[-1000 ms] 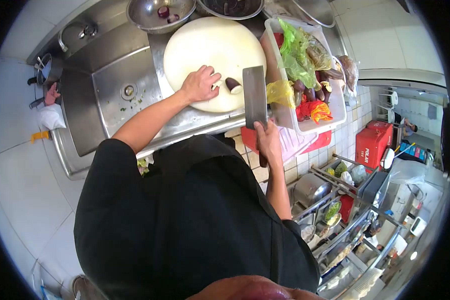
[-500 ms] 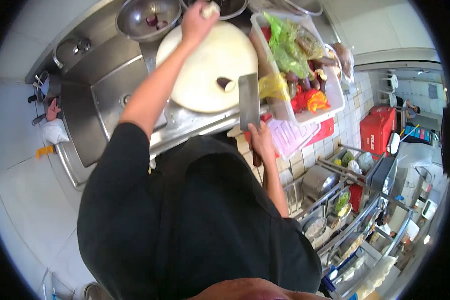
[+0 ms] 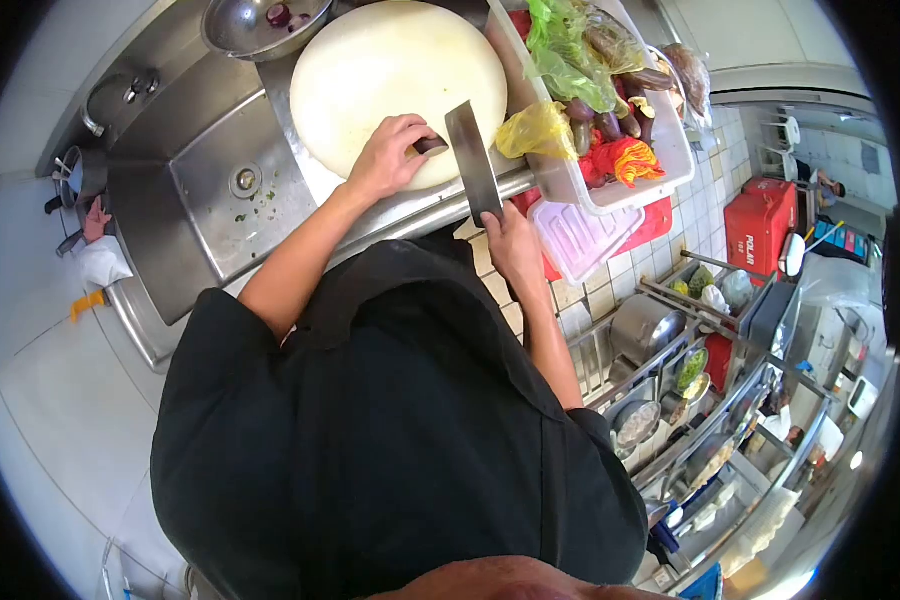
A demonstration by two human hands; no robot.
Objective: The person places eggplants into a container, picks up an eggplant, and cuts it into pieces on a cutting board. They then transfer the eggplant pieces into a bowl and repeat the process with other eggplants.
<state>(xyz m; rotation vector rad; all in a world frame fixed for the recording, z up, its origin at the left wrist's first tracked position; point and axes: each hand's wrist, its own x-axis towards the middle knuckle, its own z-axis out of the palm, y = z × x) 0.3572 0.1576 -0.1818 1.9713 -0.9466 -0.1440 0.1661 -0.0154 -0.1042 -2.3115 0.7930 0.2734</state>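
While the person's black clothing point(image 3: 370, 430) fills the foreground, seen from head height, their right hand point(image 3: 512, 240) is closed round the handle of a cleaver point(image 3: 473, 155). The cleaver's long axis runs away from the body, its blade end pointing forward and leaning slightly left, over the near right edge of a round, pale cutting board point(image 3: 390, 80). How high it is above the board cannot be told.

On the board's near side, the left hand point(image 3: 388, 160) has its fingers curled about a dark purple vegetable piece point(image 3: 431, 146), partly hidden by them. The visible part lies crosswise, its exposed end pointing right toward the blade, with a narrow gap between.

The board rests on a steel worktop point(image 3: 320, 180) with a sink point(image 3: 210, 150) to its left. To the right, a plastic crate point(image 3: 630, 197) holds purple vegetables and coloured bags. Beyond the board's far left edge is a steel bowl point(image 3: 240, 28); in the right background, a red cooler point(image 3: 758, 230).
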